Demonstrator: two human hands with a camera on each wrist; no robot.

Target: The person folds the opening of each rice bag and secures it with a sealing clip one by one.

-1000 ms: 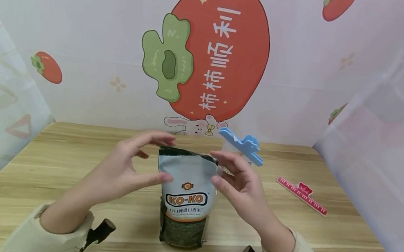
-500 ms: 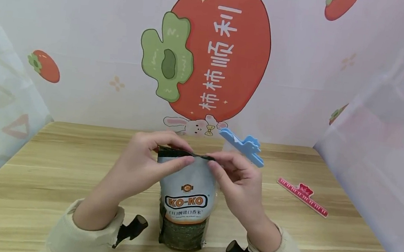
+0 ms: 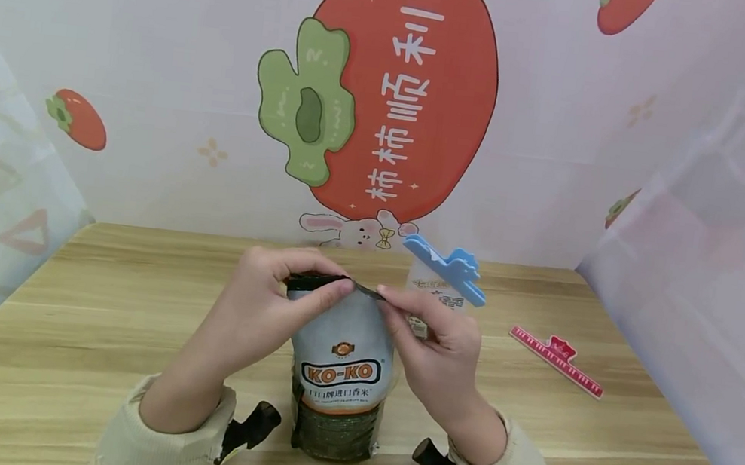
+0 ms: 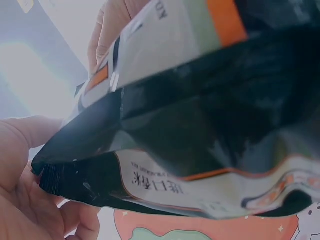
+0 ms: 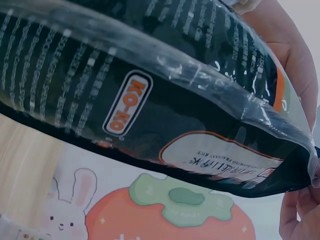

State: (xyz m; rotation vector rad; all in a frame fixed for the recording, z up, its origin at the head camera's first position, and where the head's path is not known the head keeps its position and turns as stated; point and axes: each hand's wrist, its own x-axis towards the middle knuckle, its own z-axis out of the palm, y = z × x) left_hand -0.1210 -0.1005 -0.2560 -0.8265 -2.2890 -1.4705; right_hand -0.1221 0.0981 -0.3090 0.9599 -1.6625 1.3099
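A KO-KO rice bag (image 3: 344, 336), white above and dark green below, stands upright on the wooden table in the head view. My left hand (image 3: 256, 304) pinches its black top edge near the middle, thumb in front and fingers behind. Just to the right, my right hand (image 3: 437, 360) pinches the same edge near its right end. From the left wrist, the bag's dark side gusset (image 4: 210, 110) fills most of the picture. The right wrist view shows the other side panel (image 5: 135, 105), printed with small text and a KO-KO logo.
Behind my right hand stands a small white packet (image 3: 432, 280) with a blue bag clip (image 3: 446, 271) across its top. A pink-red clip (image 3: 557, 360) lies on the table (image 3: 595, 453) at the right. A printed backdrop (image 3: 181, 38) rises at the table's far edge.
Both hands, spread beside the bag a second ago, have come inward and now pinch its top edge. The gap between the two sets of fingertips has narrowed, and the bag still stands in place.
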